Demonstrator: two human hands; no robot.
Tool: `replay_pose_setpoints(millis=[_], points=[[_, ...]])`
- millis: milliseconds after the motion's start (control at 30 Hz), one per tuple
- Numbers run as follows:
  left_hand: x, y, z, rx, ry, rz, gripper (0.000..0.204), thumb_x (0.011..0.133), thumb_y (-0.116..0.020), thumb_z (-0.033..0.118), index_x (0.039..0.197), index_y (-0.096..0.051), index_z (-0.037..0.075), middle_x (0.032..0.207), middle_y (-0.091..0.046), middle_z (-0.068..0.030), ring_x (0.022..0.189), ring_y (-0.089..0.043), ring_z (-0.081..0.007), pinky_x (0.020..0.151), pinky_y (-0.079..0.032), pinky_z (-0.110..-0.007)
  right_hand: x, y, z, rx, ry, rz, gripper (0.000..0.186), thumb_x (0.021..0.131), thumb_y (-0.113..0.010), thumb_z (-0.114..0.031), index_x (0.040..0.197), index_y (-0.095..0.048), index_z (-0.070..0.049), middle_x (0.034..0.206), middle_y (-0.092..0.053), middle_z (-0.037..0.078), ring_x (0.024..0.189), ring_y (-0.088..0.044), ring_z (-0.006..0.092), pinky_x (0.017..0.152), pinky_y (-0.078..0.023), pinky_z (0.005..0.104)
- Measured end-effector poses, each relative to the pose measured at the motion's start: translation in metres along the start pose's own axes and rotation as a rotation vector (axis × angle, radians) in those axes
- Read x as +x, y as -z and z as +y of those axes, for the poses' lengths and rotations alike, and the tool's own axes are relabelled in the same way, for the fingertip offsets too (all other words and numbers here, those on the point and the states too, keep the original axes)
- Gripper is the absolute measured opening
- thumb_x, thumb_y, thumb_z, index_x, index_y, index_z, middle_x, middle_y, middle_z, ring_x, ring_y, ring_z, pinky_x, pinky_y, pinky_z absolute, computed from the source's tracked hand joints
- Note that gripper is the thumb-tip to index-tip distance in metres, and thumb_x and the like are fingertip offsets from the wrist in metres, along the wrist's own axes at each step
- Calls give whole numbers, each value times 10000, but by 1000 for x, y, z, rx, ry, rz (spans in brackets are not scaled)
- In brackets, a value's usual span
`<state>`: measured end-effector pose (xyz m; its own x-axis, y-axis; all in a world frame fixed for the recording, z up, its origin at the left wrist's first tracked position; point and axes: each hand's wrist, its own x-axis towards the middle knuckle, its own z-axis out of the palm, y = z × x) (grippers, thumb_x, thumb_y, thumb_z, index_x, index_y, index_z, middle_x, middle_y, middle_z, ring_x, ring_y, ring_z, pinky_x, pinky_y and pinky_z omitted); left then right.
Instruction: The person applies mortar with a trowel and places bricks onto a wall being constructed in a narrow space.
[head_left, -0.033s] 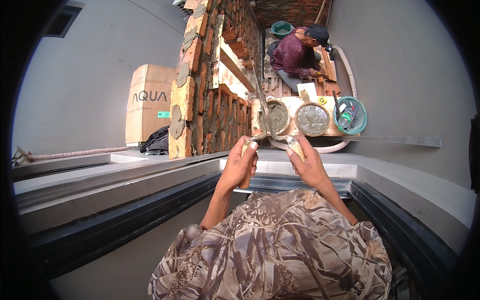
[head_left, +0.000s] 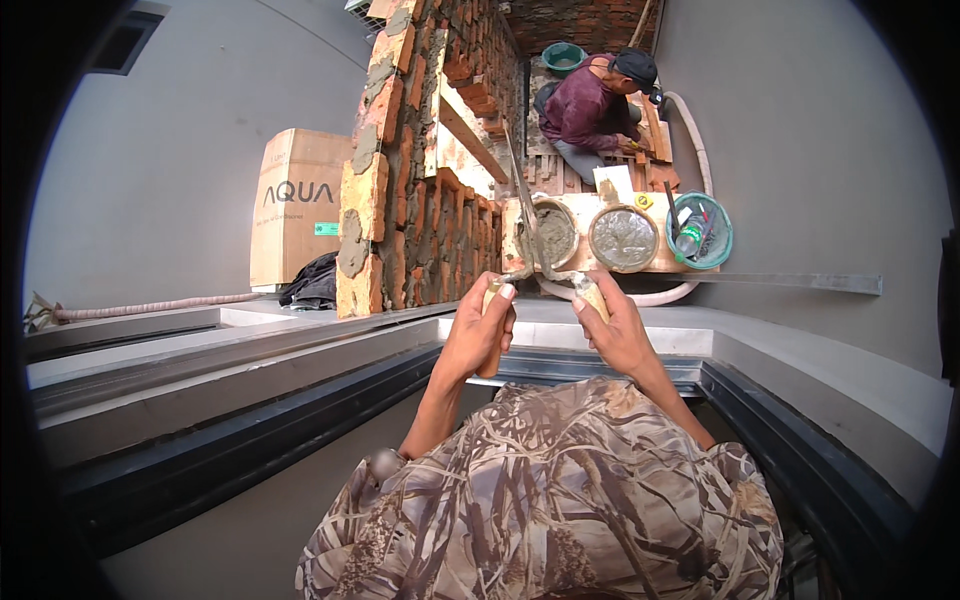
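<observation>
Your left hand [head_left: 478, 330] and right hand [head_left: 608, 322] are each closed around a wooden trowel handle, the two mortar-caked trowels [head_left: 530, 245] crossing just above the ledge [head_left: 330, 345]. Scraping them hard could, I judge, flick mortar down toward the person [head_left: 590, 100] crouched below. The brick wall [head_left: 420, 170] crowds your left; open room lies right, above the buckets [head_left: 622, 238].

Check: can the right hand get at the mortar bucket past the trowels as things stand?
Probably not. The right hand is closed on a trowel handle, and the left hand holds another. The mortar bucket sits well beyond and seemingly below the ledge, by a crouching person. The path looks open; distance is the obstacle.
</observation>
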<state>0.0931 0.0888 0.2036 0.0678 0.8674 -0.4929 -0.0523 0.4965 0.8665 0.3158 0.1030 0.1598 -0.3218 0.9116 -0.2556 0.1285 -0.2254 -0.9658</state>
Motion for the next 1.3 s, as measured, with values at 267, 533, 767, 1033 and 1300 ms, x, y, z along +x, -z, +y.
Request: replay_pose_setpoints(millis=[267, 533, 767, 1033, 1300], points=[[-8, -10, 12, -15, -24, -28, 236, 1030, -540, 339, 997, -477, 115, 658, -471, 2, 487, -442, -72, 467, -394, -210, -2, -6, 0, 3, 28, 15, 416, 957, -625, -243, 1261, -490, 7, 890, -648, 198, 822, -644, 285, 770, -494, 381], [-5, -9, 14, 29, -49, -38, 260, 1038, -523, 358, 985, -480, 107, 657, -481, 2, 492, -453, -71, 470, -389, -212, 0, -3, -9, -5, 45, 2, 462, 956, -634, -257, 1284, -481, 29, 929, -651, 209, 867, -652, 279, 799, -494, 383], [-10, 12, 10, 59, -12, -50, 198, 1046, -507, 280, 994, -483, 90, 635, -491, 11, 464, -457, -67, 436, -391, -224, 0, 20, -18, -60, 33, -84, 417, 951, -654, -263, 1238, -515, 5, 830, -637, 160, 746, -601, 218, 714, -488, 368], [-23, 18, 17, 212, -41, -33, 205, 1043, -522, 281, 1000, -485, 83, 616, -470, 22, 482, -441, -59, 441, -376, -228, 4, 32, -21, -100, 59, -36, 398, 944, -659, -229, 1241, -533, 3, 862, -666, 176, 767, -629, 222, 746, -502, 364], [-27, 18, 23, 303, 36, -123, 218, 1054, -494, 271, 941, -454, 89, 604, -444, 33, 472, -436, -56, 431, -389, -226, -1, 39, -20, -169, 198, -70, 475, 929, -672, -221, 1285, -499, 41, 656, -579, 94, 561, -530, 134, 547, -442, 307]])
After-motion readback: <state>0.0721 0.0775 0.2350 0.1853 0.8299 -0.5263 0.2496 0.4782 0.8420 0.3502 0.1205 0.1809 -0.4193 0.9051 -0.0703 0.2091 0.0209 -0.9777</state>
